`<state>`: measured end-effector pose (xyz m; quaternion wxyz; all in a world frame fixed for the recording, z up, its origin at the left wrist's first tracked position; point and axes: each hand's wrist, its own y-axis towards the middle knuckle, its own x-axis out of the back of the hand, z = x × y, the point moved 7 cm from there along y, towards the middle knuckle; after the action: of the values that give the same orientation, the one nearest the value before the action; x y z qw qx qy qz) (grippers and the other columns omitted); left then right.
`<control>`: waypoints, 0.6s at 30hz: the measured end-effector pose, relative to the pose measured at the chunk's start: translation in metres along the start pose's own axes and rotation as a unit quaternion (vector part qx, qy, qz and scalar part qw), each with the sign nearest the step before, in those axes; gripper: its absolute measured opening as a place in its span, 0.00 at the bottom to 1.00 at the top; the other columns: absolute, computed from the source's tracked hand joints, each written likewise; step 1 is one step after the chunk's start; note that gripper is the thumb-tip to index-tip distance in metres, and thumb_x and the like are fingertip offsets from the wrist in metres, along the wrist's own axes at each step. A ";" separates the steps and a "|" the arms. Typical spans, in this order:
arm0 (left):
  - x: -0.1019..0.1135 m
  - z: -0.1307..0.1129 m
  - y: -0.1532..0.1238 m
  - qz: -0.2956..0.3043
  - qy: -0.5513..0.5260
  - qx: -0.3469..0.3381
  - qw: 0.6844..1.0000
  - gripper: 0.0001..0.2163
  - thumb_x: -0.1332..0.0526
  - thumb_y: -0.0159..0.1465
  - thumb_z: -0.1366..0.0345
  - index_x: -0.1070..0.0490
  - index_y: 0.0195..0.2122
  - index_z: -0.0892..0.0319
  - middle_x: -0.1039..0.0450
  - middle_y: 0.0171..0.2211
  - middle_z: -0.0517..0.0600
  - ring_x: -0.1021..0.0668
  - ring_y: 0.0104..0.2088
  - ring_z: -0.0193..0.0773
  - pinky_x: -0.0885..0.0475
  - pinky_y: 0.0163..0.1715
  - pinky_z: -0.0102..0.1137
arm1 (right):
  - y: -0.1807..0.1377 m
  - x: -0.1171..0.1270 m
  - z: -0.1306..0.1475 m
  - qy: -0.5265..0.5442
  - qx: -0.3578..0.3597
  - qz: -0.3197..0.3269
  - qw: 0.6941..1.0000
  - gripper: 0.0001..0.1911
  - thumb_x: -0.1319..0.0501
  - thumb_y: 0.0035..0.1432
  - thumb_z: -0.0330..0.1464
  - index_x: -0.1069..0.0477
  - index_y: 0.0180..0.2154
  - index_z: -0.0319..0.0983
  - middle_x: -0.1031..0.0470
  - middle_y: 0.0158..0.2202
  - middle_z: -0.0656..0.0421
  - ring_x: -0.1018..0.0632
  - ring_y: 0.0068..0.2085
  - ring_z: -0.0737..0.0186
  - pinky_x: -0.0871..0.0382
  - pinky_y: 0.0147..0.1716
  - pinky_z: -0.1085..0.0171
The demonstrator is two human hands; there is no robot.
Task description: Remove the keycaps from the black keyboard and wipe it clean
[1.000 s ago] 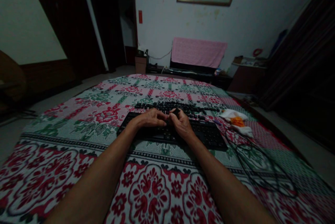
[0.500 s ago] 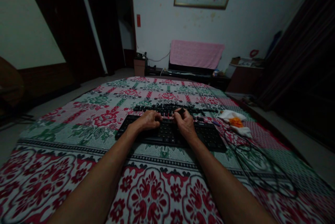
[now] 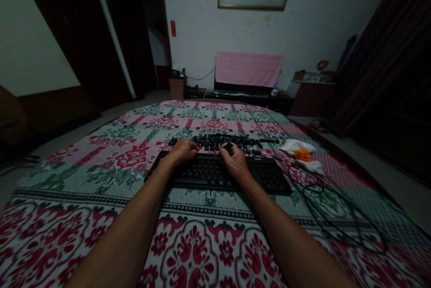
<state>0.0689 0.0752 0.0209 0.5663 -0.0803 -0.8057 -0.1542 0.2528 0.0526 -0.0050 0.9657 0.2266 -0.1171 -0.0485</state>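
A black keyboard (image 3: 202,182) lies on a flowered cloth (image 3: 208,198), its long side towards me. Behind its back edge, loose black keycaps (image 3: 218,137) are spread in rough rows. My left hand (image 3: 184,150) hovers at the keyboard's upper left, beside the keycaps. Its fingers are curled together, and whatever they hold is hidden. Over the right-middle part, my right hand (image 3: 235,160) is closed, with a small black object (image 3: 229,146) sticking up between thumb and forefinger. Dim light keeps me from telling what that object is.
Right of the keyboard lies a crumpled white and orange cloth (image 3: 303,154). A black cable (image 3: 353,216) coils over the right side of the bedspread-like cover. Farther back, a pink towel (image 3: 249,68) hangs over a dark screen on a low cabinet.
My left hand has shifted left, away from the right hand, towards the keyboard's upper left. My right hand stays nearly in place with the black object. The whole view has turned slightly.
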 end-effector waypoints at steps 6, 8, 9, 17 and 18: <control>-0.003 0.020 -0.002 0.044 -0.118 0.021 0.992 0.14 0.43 0.51 0.63 0.23 0.35 0.60 0.23 0.30 0.47 0.24 0.32 0.37 0.32 0.34 0.27 | 0.001 -0.001 -0.002 -0.010 0.001 0.006 1.000 0.10 0.45 0.51 0.38 0.33 0.33 0.39 0.30 0.24 0.62 0.29 0.27 0.65 0.34 0.28 0.67; -0.004 0.022 -0.008 0.083 -0.154 0.025 0.984 0.13 0.42 0.49 0.62 0.24 0.34 0.60 0.23 0.28 0.46 0.25 0.31 0.37 0.32 0.32 0.26 | 0.000 -0.002 -0.002 -0.012 0.000 0.009 1.000 0.10 0.45 0.51 0.38 0.33 0.33 0.39 0.30 0.24 0.62 0.29 0.27 0.65 0.34 0.28 0.67; -0.004 0.020 -0.012 0.100 -0.162 0.026 0.981 0.13 0.42 0.48 0.62 0.24 0.33 0.60 0.24 0.28 0.45 0.25 0.30 0.36 0.32 0.31 0.26 | 0.000 -0.002 -0.002 -0.011 -0.001 0.008 1.000 0.10 0.45 0.51 0.38 0.33 0.33 0.39 0.30 0.24 0.62 0.29 0.27 0.65 0.34 0.28 0.67; -0.006 -0.002 -0.022 0.163 -0.092 0.008 0.982 0.11 0.41 0.47 0.65 0.25 0.32 0.59 0.26 0.26 0.44 0.28 0.28 0.33 0.37 0.28 0.23 | -0.001 -0.001 -0.001 0.004 0.000 0.007 1.000 0.10 0.45 0.50 0.38 0.32 0.33 0.39 0.30 0.23 0.61 0.29 0.27 0.64 0.34 0.28 0.67; -0.007 -0.003 -0.022 0.158 -0.087 0.001 0.984 0.10 0.41 0.48 0.65 0.25 0.31 0.59 0.27 0.25 0.44 0.29 0.28 0.32 0.38 0.27 0.23 | 0.000 -0.001 -0.001 0.006 0.000 0.007 1.000 0.11 0.45 0.50 0.38 0.32 0.33 0.39 0.30 0.23 0.61 0.29 0.27 0.64 0.34 0.28 0.67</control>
<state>0.0674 0.0538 0.0123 0.5114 -0.2194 -0.8290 -0.0546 0.2520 0.0528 -0.0063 0.9667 0.2259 -0.1133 -0.0403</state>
